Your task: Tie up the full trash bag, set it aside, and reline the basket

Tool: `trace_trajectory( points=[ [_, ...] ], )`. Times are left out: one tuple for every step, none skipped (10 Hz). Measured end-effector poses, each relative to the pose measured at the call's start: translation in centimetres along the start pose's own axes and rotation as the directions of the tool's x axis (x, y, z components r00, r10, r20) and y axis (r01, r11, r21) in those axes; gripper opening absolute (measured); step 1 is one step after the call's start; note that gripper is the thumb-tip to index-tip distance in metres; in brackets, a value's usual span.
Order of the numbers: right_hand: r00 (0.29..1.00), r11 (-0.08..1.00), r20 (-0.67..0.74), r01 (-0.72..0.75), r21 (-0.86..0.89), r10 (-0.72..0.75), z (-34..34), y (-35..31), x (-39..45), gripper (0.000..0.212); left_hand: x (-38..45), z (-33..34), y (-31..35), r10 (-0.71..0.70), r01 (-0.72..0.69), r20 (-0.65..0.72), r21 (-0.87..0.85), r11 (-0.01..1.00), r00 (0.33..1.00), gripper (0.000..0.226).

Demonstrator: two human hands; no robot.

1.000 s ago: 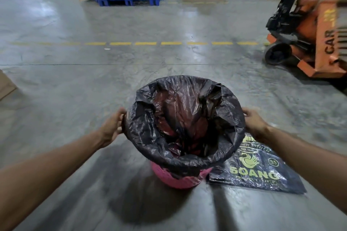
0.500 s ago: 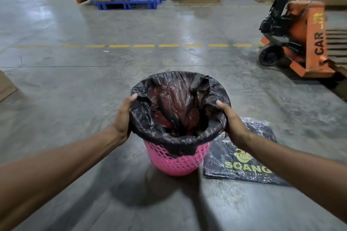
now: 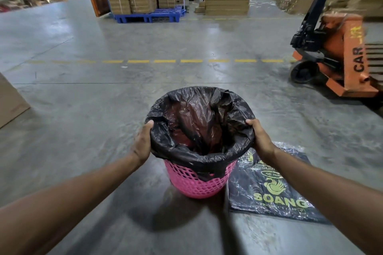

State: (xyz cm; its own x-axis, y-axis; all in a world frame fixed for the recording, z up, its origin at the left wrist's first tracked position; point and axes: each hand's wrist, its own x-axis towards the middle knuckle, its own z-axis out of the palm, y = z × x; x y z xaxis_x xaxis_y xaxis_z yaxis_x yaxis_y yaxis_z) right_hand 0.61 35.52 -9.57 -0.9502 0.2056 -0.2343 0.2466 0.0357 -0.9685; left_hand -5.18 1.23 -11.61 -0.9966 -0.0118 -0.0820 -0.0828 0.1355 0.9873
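The pink basket (image 3: 198, 182) stands upright on the concrete floor (image 3: 103, 120), the black trash bag (image 3: 200, 130) folded out over its rim. The left hand (image 3: 142, 143) is curled closed on the folded bag edge at nine o'clock, the right hand (image 3: 260, 139) likewise at three — both equally near, opposite each other across the mouth. The basket's long axis runs vertically, so freeing the bag likely means peeling the cuff upward. A flat pack of liners (image 3: 275, 190) lies just beside the basket at four o'clock.
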Motion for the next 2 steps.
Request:
trace_trajectory(
  points=[
    [1.000, 0.989, 0.015, 0.010, -0.149, -0.008, -0.6, -1.0, -0.8, 0.051, 1.1, -1.5, -0.6, 0.005, -0.012, 0.036, 0.204, 0.979, 0.999, 0.070],
    [0.992, 0.932, 0.125, 0.033, -0.362, 0.013, -3.3, -2.2, -1.3, 0.094, -0.4, -2.8, 2.5, -0.033, -0.031, 0.156, 0.393, 0.919, 0.987, 0.090]
  ],
)
